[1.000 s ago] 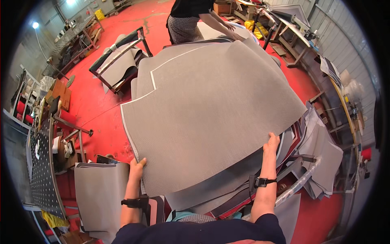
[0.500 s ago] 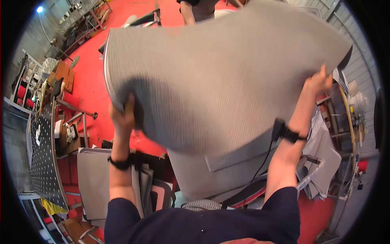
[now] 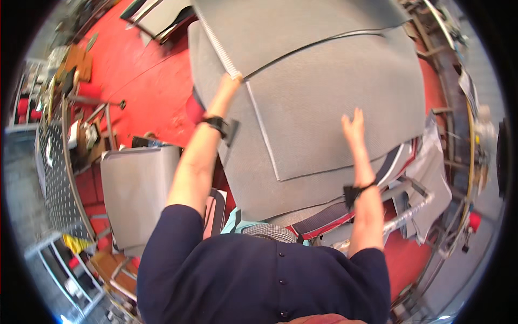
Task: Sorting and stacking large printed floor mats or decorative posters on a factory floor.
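A large grey sheet point(image 3: 302, 27) with a pale left edge lies across the far part of a stack of similar sheets. At its near left corner, my left hand point(image 3: 231, 83) is closed on the edge, its fingertips partly hidden. The sheet's near edge curves up slightly, showing a dark line. Beneath it lies another grey sheet point(image 3: 318, 102) with a light left border, resting on a wider grey sheet point(image 3: 248, 186). My right hand point(image 3: 353, 127) hovers, somewhat blurred, over the middle sheet with fingers apart and nothing in them.
Left of the stack stands a pile of smaller grey panels point(image 3: 137, 197). A metal tube frame point(image 3: 413, 189) and draped grey pieces point(image 3: 436, 173) are at the right. A black dotted board point(image 3: 59, 178) stands far left. The floor point(image 3: 140, 81) is red.
The raised, bent sheet has come down flat onto the far part of the stack. My right hand has let go and moved nearer and inward; my left hand moved right and away.
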